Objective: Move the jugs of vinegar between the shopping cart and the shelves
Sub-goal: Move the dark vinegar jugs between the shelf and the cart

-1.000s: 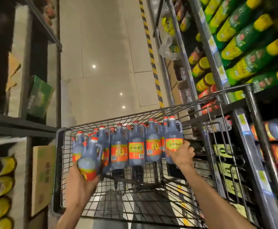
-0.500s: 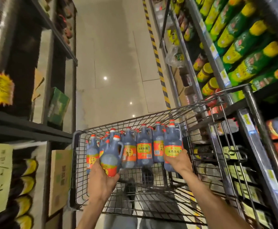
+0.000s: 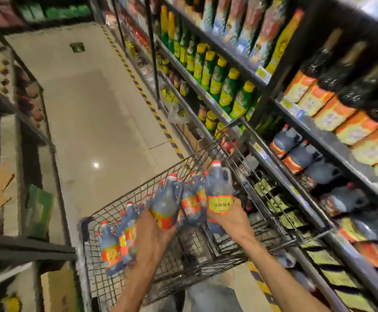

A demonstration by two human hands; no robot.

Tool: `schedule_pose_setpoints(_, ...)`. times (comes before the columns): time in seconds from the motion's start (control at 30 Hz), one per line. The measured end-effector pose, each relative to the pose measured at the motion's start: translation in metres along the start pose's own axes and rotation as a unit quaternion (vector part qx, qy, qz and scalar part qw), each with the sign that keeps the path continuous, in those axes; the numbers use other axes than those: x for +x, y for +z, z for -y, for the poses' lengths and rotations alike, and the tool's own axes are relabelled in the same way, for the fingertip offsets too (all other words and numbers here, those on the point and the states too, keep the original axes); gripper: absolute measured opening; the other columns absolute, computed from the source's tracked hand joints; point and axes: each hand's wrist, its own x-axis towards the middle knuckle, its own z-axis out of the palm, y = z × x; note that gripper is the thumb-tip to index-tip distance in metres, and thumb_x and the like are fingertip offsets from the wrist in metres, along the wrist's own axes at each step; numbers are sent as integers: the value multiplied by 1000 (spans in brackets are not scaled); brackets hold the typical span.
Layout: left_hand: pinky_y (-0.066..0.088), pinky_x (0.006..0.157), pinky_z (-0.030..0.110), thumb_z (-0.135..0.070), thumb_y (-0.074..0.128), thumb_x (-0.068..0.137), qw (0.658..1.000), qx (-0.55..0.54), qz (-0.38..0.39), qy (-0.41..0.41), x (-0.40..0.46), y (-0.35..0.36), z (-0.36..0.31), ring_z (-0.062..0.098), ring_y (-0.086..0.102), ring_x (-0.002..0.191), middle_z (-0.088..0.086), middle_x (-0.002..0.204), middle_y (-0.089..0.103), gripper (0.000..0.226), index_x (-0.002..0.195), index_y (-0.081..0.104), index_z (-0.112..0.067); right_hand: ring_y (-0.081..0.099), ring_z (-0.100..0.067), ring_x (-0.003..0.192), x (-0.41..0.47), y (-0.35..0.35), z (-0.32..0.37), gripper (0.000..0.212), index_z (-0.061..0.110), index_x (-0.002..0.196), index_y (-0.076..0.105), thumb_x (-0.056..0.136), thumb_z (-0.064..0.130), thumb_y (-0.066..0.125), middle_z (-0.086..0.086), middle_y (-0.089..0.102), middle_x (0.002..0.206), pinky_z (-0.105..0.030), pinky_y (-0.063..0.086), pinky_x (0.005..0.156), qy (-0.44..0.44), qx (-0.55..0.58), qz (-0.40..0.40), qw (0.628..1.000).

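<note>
Since each hand is already carrying a jug, I'd say keep both upright and swing them one at a time onto the shelf at right, bases first. The left hand is gripping the jug low on its label, fingers clamped round it; the right hand is clamping its jug the same way, both above the cart. Two lifted, roughly eight sitting in the cart, maybe five shelved; too blurry to be sure.
</note>
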Motion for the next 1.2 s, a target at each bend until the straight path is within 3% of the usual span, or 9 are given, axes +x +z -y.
schedule_pose_setpoints(0.1,50,95,27,-65,68,80,995,-4,94,28,21,20,-15,17,66,116,-15,119,66,60,126,58,-27,74,-16,76,-18,-17,-22,89,17,103,62,44,79,86,3,75,86,-44,61,65,-6,9,-36,999)
schedule_pose_setpoints(0.13,51,94,27,-67,66,79,995,4,96,35,18,23,-27,13,66,111,-18,115,65,59,123,58,-30,74,-16,76,-21,-24,-35,92,19,105,62,42,82,84,3,75,87,-44,61,66,-18,8,-54,998)
schedule_pose_setpoints(0.23,49,86,18,-70,70,71,992,4,74,100,-10,31,-65,-14,58,104,-25,115,64,68,128,57,-37,72,-13,70,-76,-58,-18,57,19,99,64,57,49,88,4,75,81,-42,59,63,-40,44,-125,990)
schedule_pose_setpoints(0.37,55,79,37,-50,85,60,981,14,118,154,-42,52,-109,13,67,99,-11,107,68,70,120,56,-29,64,-9,59,-142,-107,-20,18,15,80,68,73,17,84,-1,72,70,-35,50,55,-77,88,-201,972)
schedule_pose_setpoints(0.5,54,78,41,-40,90,56,962,21,158,222,-84,89,-158,25,64,96,0,106,64,75,119,51,-23,71,-21,73,-192,-157,-52,18,12,89,71,77,17,84,-3,76,79,-44,54,64,-71,116,-265,955)
schedule_pose_setpoints(0.67,57,78,42,-47,87,55,933,-9,239,268,-142,146,-208,17,67,98,-11,108,67,74,120,54,-34,70,-6,74,-256,-220,-103,30,24,94,65,74,30,86,7,75,81,-40,58,67,-48,150,-347,924)
schedule_pose_setpoints(0.83,57,73,44,-42,83,62,898,-29,315,306,-208,209,-249,14,69,96,-13,109,70,68,124,55,-36,62,11,64,-310,-280,-164,33,27,85,56,77,23,88,12,67,74,-19,51,61,2,173,-387,906)
schedule_pose_setpoints(0.97,56,79,43,-42,79,63,881,-30,331,337,-278,262,-287,18,67,102,-11,115,68,67,125,53,-41,74,-9,79,-356,-333,-225,36,25,95,69,68,44,85,5,77,84,-47,61,75,19,185,-404,895)
schedule_pose_setpoints(1.2,57,79,45,-63,77,56,859,-14,372,352,-373,337,-348,22,68,102,-7,117,69,85,131,45,-38,70,-22,71,-424,-401,-299,16,14,81,67,80,21,82,-5,73,74,-49,56,70,52,197,-461,863)
